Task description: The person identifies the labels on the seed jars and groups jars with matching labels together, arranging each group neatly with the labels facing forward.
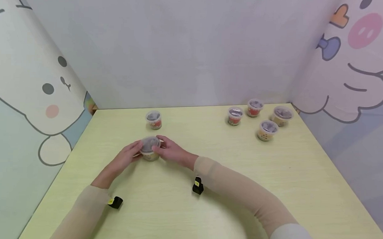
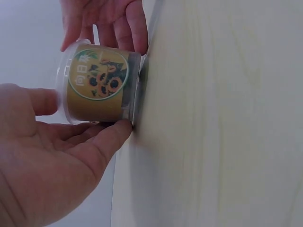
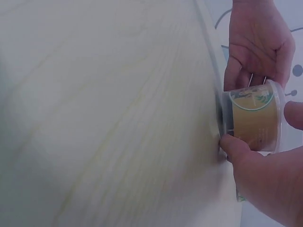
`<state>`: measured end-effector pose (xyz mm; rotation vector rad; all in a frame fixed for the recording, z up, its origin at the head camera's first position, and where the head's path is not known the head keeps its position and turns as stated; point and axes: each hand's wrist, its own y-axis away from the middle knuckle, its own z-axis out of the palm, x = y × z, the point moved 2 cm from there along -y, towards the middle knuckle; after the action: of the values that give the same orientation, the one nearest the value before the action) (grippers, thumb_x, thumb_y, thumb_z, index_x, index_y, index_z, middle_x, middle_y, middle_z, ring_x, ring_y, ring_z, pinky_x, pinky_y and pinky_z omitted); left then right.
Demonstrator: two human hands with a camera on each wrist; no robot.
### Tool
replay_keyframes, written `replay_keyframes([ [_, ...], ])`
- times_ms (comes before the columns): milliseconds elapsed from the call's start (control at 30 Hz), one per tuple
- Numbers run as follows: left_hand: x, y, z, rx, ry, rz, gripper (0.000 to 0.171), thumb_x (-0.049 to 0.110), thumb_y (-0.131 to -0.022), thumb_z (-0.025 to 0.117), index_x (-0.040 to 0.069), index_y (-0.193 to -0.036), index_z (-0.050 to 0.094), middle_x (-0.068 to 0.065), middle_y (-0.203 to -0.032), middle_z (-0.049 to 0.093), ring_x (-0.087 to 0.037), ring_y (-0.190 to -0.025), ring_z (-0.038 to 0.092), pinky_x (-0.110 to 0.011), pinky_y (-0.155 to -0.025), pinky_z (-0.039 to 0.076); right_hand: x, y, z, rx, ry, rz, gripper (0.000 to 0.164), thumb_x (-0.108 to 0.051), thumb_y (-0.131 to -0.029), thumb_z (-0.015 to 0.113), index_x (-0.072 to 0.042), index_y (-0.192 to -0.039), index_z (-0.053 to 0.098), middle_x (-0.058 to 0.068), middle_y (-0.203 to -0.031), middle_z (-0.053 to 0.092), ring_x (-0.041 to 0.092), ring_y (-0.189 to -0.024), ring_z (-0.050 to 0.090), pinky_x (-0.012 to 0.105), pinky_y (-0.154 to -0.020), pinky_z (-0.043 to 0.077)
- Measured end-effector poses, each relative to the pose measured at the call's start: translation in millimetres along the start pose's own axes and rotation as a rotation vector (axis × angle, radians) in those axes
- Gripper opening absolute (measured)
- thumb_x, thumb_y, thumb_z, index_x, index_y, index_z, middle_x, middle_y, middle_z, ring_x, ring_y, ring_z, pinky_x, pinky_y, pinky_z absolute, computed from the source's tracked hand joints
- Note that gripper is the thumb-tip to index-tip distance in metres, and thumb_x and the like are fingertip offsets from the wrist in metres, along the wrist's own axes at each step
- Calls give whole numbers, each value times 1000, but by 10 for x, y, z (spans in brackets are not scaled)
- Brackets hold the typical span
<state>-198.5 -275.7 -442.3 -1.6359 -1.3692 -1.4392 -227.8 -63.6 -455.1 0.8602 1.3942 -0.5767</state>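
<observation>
Head view: I log the yellow tub [image 1: 150,155] on the left half of the desk [image 1: 163,203], between the left hand [image 1: 126,158] and the right hand [image 1: 175,152]. Grip: both hands hold the tub, one from each side; neither is nearer, since both touch it. Axis: upright, lid [image 1: 148,143] on top, body squat rather than long. Left wrist view, itself turned sideways, agrees: lid away from the desk, base toward it, sunflower label [image 2: 98,78] on the person's side. Whether the base rests on the desk or sits barely above it, I cannot tell. Key relation, my judgement: a red-labelled tub [image 1: 154,122] stands just beyond, almost in line and apart, so room directly forward is short. Four more tubs stand well apart, far right; closest to the person is a small yellow-labelled one [image 1: 265,131].
</observation>
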Motion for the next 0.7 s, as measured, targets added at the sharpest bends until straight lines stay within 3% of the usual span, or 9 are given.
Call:
replay_keyframes([
  [700, 28, 14, -3, -38, -10, -29, 68, 37, -112, 36, -8, -158, 13, -32, -161, 18, -44, -149, 20, -53, -115, 27, -17, -12, 1, -43, 15, 46, 71, -32, -103, 63, -16, -161, 25, 11, -159, 37, 24, -145, 37, 42, -113, 39],
])
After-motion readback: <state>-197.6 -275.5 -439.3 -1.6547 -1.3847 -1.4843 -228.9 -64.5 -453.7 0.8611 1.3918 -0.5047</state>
